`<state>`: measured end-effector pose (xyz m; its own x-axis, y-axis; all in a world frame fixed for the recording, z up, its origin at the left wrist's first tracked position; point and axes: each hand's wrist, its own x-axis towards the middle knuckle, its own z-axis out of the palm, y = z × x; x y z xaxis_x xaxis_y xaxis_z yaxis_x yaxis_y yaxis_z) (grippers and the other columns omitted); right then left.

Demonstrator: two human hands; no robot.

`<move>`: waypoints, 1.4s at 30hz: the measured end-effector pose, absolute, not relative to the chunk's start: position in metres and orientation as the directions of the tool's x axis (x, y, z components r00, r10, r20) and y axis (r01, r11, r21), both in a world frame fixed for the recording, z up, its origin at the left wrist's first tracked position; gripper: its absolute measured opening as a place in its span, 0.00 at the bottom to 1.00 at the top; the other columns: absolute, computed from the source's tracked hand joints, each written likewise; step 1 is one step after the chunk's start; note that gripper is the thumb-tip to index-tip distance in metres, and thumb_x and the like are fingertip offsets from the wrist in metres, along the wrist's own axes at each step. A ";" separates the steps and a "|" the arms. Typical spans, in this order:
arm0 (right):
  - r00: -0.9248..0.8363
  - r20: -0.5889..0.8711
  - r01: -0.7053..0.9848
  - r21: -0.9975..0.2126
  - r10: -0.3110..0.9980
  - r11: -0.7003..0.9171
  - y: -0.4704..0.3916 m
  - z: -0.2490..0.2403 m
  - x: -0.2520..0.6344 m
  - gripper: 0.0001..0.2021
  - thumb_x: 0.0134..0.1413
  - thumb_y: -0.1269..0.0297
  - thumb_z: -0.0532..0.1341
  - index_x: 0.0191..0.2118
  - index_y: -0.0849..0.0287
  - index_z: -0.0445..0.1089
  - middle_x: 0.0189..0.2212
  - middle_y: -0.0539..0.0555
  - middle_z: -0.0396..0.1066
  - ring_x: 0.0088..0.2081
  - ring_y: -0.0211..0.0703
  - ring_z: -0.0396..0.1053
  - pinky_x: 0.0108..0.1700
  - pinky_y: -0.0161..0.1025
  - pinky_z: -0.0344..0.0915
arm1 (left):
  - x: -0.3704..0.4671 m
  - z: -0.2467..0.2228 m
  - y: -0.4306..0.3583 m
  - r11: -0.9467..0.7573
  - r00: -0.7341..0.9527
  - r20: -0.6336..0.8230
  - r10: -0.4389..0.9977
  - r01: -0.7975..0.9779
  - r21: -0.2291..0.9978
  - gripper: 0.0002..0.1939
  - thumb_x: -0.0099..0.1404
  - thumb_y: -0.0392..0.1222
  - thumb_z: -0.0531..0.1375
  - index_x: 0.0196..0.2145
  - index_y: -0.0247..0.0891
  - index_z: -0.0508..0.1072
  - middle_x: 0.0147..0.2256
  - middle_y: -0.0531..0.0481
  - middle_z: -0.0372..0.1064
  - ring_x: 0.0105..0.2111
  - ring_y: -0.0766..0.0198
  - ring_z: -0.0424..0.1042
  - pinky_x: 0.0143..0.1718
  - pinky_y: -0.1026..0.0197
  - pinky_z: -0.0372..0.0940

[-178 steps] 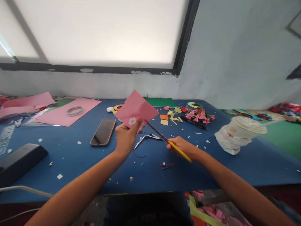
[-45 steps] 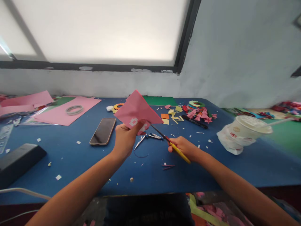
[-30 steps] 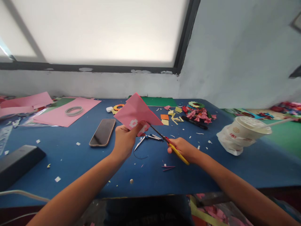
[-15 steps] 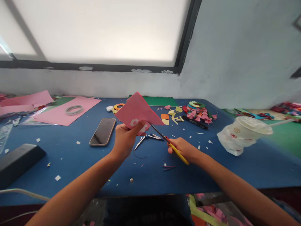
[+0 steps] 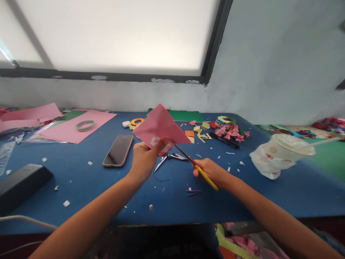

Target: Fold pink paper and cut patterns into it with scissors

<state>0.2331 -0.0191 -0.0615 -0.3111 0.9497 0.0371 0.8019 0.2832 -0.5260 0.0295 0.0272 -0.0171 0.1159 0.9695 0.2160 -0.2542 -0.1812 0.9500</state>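
Pinched in my left hand [image 5: 145, 158] is a pink sheet of paper [image 5: 164, 126], held up above the table with white patches along its lower edge. My right hand [image 5: 211, 171] grips scissors with yellow handles [image 5: 206, 177]. Their blades reach up and left to the paper's lower edge, beside my left thumb. Whether the blades are closed on the paper I cannot tell. Below the paper a drawing compass [image 5: 172, 157] lies on the blue table [image 5: 172, 201], partly hidden by my left hand.
Left of my hands lie a phone [image 5: 118, 151], pink sheets [image 5: 64, 131] with a tape roll [image 5: 85, 125], and a dark block [image 5: 23, 187]. To the right are a black marker [image 5: 224, 140], folded pink pieces [image 5: 230, 131] and a lidded cup with a straw [image 5: 280, 153]. Small paper scraps are scattered about.
The pink paper has shifted very slightly to the right. Both hands keep almost the same place, with the scissor blades still at the paper's lower edge.
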 end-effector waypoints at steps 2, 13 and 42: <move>-0.310 0.034 0.805 -0.522 0.950 0.282 -0.020 -0.061 0.233 0.20 0.53 0.48 0.48 0.22 0.59 0.60 0.17 0.49 0.59 0.21 0.36 0.56 0.25 0.33 0.51 | 0.030 -0.017 0.027 -0.190 0.117 0.226 0.967 -0.258 0.947 0.09 0.48 0.43 0.66 0.24 0.34 0.76 0.23 0.50 0.73 0.24 0.65 0.71 0.23 0.66 0.68; -0.298 0.036 0.803 -0.531 0.954 0.271 -0.020 -0.060 0.234 0.23 0.53 0.45 0.48 0.22 0.60 0.63 0.18 0.50 0.62 0.22 0.37 0.59 0.26 0.33 0.52 | 0.030 -0.017 0.026 -0.183 0.106 0.218 0.970 -0.268 0.946 0.09 0.48 0.43 0.66 0.24 0.34 0.75 0.22 0.51 0.72 0.24 0.66 0.71 0.23 0.66 0.68; -0.312 0.054 0.807 -0.512 0.948 0.295 -0.018 -0.066 0.233 0.20 0.53 0.47 0.50 0.25 0.59 0.61 0.20 0.51 0.65 0.23 0.38 0.60 0.26 0.33 0.53 | 0.029 -0.017 0.026 -0.186 0.100 0.216 0.971 -0.248 0.951 0.09 0.48 0.44 0.66 0.25 0.35 0.75 0.25 0.50 0.73 0.26 0.66 0.72 0.24 0.66 0.68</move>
<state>0.2325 -0.0183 -0.0655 -0.3123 0.9484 0.0542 0.8067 0.2949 -0.5121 0.0294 0.0256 -0.0173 0.0999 0.9712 0.2162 -0.2482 -0.1861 0.9507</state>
